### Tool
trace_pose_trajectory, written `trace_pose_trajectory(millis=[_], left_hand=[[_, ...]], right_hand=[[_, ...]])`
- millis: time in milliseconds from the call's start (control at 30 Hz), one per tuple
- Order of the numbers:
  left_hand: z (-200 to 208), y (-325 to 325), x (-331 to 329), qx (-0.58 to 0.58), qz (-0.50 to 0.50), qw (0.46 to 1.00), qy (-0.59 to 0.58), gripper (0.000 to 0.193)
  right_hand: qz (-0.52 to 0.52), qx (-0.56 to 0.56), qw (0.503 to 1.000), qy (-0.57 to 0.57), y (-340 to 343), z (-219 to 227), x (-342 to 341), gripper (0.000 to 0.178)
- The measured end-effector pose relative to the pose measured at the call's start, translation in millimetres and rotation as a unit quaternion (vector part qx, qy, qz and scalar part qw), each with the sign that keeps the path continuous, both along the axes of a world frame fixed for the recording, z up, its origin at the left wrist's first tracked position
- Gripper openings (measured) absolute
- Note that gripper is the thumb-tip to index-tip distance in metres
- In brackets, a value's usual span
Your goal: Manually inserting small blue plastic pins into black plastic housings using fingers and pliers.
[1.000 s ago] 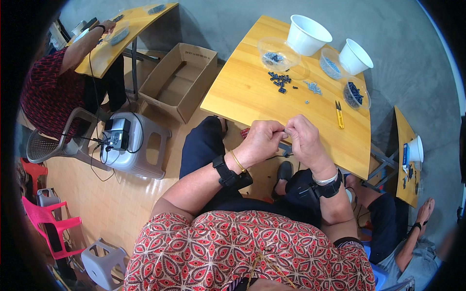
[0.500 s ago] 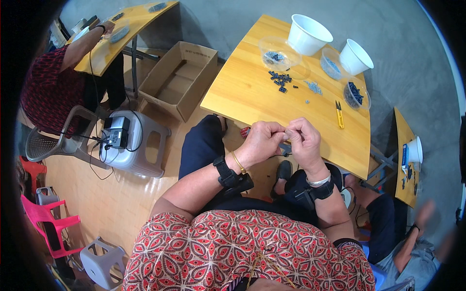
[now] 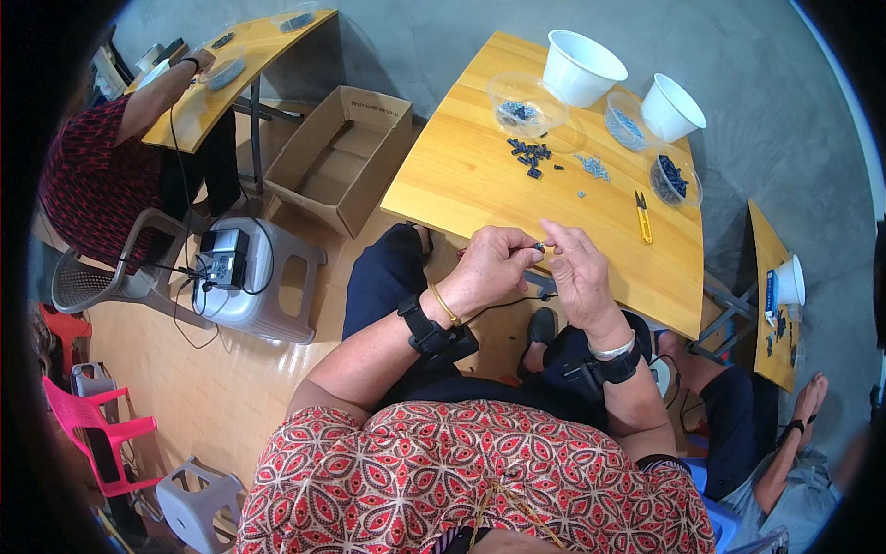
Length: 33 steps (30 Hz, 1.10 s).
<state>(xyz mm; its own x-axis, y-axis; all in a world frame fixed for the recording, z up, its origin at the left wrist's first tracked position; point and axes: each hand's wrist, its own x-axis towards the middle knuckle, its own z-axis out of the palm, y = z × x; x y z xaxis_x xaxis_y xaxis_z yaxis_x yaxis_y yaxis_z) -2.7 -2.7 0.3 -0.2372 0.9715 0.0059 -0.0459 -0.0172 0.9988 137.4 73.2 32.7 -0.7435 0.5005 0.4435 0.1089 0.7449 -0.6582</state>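
My left hand (image 3: 496,265) pinches a small black plastic part (image 3: 539,246) between thumb and fingertips, in front of the table's near edge. Just right of it is my right hand (image 3: 580,270), its fingers stretched and apart, the fingertips close beside the part. Beyond the hands, a loose pile of black plastic parts (image 3: 529,155) lies on the wooden table (image 3: 452,175). Small grey pieces (image 3: 592,167) lie to their right. Yellow-handled thread snips (image 3: 643,220) rest near the right edge of the tabletop.
Clear tubs hold grey pieces (image 3: 628,129) and black parts (image 3: 670,179); another clear tub (image 3: 521,106) stands left. Two white buckets (image 3: 583,69) are at the back. A cardboard box (image 3: 341,157) and a grey stool (image 3: 263,295) stand left. Other people sit left and right.
My right hand's fingers have opened and drawn slightly away from the left fingertips. The black part now shows in my left hand's pinch.
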Motion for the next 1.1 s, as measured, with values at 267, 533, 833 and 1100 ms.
trace_pose_trajectory(millis=[267, 533, 833, 1100], left_hand=[[-2.8, 2.7, -1.6, -0.003, 0.005, 1.000, 0.000, 0.010], [-7.6, 3.2, -3.6, 0.018, -0.001, 0.999, 0.047, 0.013], [-18.3, 6.9, -10.2, 0.022, -0.049, 0.986, -0.156, 0.019], [-21.7, 13.8, -26.5, 0.025, 0.001, 0.971, -0.236, 0.017]], right_hand=[[0.053, 0.109, 0.993, 0.004, 4.0, -12.1, -1.8, 0.046], [0.025, -0.001, 1.000, 0.006, -1.4, -18.6, -2.5, 0.030], [0.007, 0.075, 0.996, 0.039, 14.1, -16.2, -18.5, 0.024], [-0.099, 0.132, 0.984, -0.061, 103.0, -14.1, -41.2, 0.007]])
